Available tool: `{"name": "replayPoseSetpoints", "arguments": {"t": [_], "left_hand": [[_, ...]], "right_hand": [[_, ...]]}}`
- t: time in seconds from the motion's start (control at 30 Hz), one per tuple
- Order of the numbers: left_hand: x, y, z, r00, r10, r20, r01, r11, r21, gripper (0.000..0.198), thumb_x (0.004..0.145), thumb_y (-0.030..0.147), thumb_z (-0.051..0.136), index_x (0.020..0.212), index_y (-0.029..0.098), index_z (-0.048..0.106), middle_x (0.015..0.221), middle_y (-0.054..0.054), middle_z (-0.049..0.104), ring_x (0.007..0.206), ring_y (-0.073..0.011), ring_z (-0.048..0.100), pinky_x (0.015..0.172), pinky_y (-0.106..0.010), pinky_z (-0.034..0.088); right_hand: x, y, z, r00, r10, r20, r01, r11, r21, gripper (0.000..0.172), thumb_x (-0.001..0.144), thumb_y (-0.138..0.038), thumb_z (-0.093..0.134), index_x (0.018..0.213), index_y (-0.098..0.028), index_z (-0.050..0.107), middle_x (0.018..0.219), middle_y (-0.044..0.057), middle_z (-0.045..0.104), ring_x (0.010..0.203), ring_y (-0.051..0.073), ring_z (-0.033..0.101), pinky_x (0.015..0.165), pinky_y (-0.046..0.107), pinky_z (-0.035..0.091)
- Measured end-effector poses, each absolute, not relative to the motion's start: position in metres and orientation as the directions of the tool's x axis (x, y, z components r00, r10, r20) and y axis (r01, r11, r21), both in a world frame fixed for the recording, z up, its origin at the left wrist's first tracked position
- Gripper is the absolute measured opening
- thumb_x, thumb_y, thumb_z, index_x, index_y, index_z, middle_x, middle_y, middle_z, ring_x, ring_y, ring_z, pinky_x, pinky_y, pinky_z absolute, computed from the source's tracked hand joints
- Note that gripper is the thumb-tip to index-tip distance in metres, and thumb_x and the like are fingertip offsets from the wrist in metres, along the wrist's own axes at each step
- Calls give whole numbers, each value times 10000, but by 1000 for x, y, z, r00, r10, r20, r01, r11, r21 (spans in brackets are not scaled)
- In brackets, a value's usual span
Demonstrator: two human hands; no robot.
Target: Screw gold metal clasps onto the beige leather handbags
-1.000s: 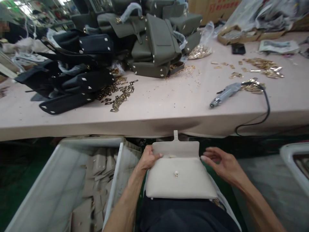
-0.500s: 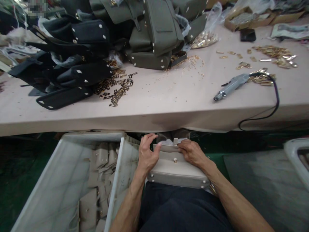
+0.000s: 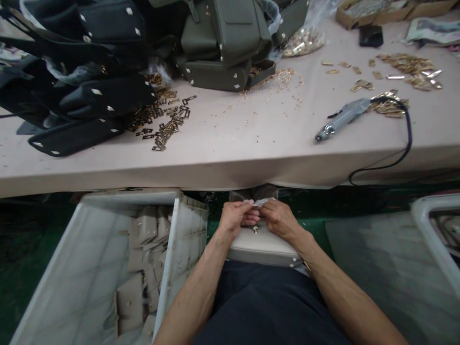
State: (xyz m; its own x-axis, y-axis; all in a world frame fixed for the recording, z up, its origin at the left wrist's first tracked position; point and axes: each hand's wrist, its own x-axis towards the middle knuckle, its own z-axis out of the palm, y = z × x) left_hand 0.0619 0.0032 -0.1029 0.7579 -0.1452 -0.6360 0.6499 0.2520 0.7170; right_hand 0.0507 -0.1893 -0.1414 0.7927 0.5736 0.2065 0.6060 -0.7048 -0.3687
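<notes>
A light beige handbag point(image 3: 264, 247) lies across my lap, its small gold clasp post point(image 3: 256, 230) facing up. At the bag's far edge my left hand point(image 3: 235, 216) is closed, thumb and forefinger pinched together. My right hand point(image 3: 282, 219) is closed right beside it, fingers curled over the same edge. Between the two fingertips a small pale piece shows, too covered to name fully. Some clear plastic wrap point(image 3: 266, 201) pokes out just beyond the fingers.
A white plastic bin point(image 3: 172, 249) with beige bag parts point(image 3: 131, 297) stands at left. On the table point(image 3: 230, 139) are black bags point(image 3: 79, 134), olive bags point(image 3: 219, 76), gold metal pieces point(image 3: 168, 127) and a corded electric screwdriver point(image 3: 341, 120). Another white container rim point(image 3: 427, 239) is at right.
My left hand has moved right from the bag's left corner and closed from open fingers into a pinch beside my right hand. The view has shifted slightly.
</notes>
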Motion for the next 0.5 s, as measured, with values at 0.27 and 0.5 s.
{"name": "replayPoseSetpoints", "arguments": {"t": [0.27,0.5], "left_hand": [[46,5,-113,828,-93,-553,546,358,758,551,462,230,1017,915,58,754,781,-135,768,629,-254,759,604,-340,643],[42,2,-112,912,-72,-404,410,209,888,302,617,304,910,784,101,761,678,-61,715,573,-170,694,535,-250,568]], "right_hand": [[55,-183,-140,779,581,236,626,-701,-342,179,910,-54,554,913,-161,698,850,81,680,823,214,544,759,330,401],[53,-182,-143,789,580,203,613,-720,-325,209,866,-15,552,900,-158,700,842,77,683,819,212,561,754,322,407]]}}
